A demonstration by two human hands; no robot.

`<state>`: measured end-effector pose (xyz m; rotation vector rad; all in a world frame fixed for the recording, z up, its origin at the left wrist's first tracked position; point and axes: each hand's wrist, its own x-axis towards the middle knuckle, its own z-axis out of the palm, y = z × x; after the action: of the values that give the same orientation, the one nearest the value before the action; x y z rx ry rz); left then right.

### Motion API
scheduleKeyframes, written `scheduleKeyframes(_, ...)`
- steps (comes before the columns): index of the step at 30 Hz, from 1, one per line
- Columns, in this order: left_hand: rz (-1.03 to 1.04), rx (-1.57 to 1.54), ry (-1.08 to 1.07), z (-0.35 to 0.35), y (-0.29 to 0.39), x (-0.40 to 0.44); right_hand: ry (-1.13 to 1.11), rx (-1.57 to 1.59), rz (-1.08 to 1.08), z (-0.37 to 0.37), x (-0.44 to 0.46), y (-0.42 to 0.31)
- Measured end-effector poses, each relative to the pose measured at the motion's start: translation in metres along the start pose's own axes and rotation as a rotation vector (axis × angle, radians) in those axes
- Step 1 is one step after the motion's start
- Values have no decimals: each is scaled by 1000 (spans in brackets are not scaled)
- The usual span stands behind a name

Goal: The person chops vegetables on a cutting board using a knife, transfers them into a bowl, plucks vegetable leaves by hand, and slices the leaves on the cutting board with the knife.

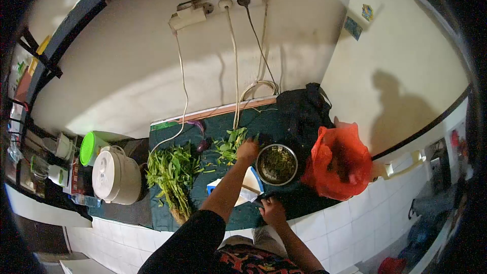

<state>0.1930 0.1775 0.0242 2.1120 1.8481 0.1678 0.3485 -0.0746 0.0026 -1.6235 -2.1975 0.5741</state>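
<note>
My left hand (247,151) reaches across the table, between a small pile of picked green leaves (229,145) and a steel bowl (260,176) with chopped greens (277,164) in it. Its fingers look curled, but what they hold is hidden. Close to the front edge, my right hand (273,210) is closed, with a small dark end showing at its fingers; I cannot make out what it is. Under my left forearm lies a white and blue board or box (246,195), partly covered. A large bunch of leafy stems (175,172) lies to the left.
A red plastic bag (341,165) stands open at the right, with a black bag (303,106) behind it. A purple eggplant (203,145) lies at the back. On the left are a white rice cooker (116,176) and a green-rimmed container (90,148). Cords hang from wall sockets (223,5).
</note>
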Motion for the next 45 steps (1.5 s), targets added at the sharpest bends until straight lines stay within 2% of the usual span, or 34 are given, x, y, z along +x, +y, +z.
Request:
scheduleKeyframes(1, -30, -16, 57, -1, 2, 0, 3, 5, -17, 1, 2, 1)
scheduleKeyframes(5, -120, -84, 32, -4, -7, -1, -76, -27, -23, -2, 5, 4)
scheduleKeyframes(7, -4, -333, 148, -9, -18, -3, -52, 27, -61, 5, 5, 8)
scheduleKeyframes(8, -6, -329, 150, -12, -22, -5, -51, 31, -64, 8, 5, 9)
scheduleKeyframes(10, 70, -512, 312, -21, -25, -14, 23, -74, -126, 9, 5, 9)
scheduleKeyframes(14, 80, -674, 263, -44, -26, -43, -31, -165, -78, 16, 15, 0)
scheduleKeyframes(15, 40, -820, 287, -59, -18, -58, -46, -201, -85, 18, 20, 0)
scheduleKeyframes(16, 39, -814, 292, -79, -10, -71, -61, -237, -91, 19, 26, -2)
scheduleKeyframes(18, -10, -1011, 161, -108, 0, -88, -50, -263, -90, 0, 39, -19)
scheduleKeyframes(19, 91, -920, 204, -106, -8, -92, -47, -294, -82, -13, 43, -29)
scheduleKeyframes(20, 89, -923, 203, -113, -10, -98, -50, -295, -81, -25, 49, -35)
scheduleKeyframes(22, 186, -783, 270, -141, -8, -116, -136, -16, 61, -50, 65, -47)
scheduleKeyframes(23, 249, -650, 309, -159, -6, -127, -141, -18, 56, -68, 72, -56)
scheduleKeyframes(25, 254, -688, 249, -177, -8, -140, 18, 565, 108, -106, 90, -73)
scheduleKeyframes(26, 264, -723, 178, -183, -8, -150, 38, 733, 148, -120, 99, -81)
scheduleKeyframes(27, 265, -711, 149, -191, -5, -159, 130, 777, 17, -123, 106, -80)
scheduleKeyframes(28, 266, -708, 146, -200, -3, -168, 145, 989, -73, -144, 113, -96)
scheduleKeyframes(30, 230, -756, -26, -214, 5, -188, 100, 959, -57, -172, 123, -116)
scheduleKeyframes(31, 264, -710, 47, -215, 10, -194, 113, 951, -62, -179, 122, -118)
scheduleKeyframes(33, 253, -714, 32, -216, 10, -202, -77, 743, -108, -188, 120, -120)
scheduleKeyframes(36, 204, -729, 8, -219, 10, -217, -84, 726, -47, -190, 113, -128)
scheduleKeyframes(37, 202, -792, 7, -221, 12, -222, -24, 752, -110, -187, 113, -128)
scheduleKeyframes(42, 199, -968, 10, -215, 7, -240, -25, 691, -148, -203, 102, -137)
scheduleKeyframes(45, 232, -951, 49, -210, 3, -248, -33, 644, -162, -212, 93, -146)
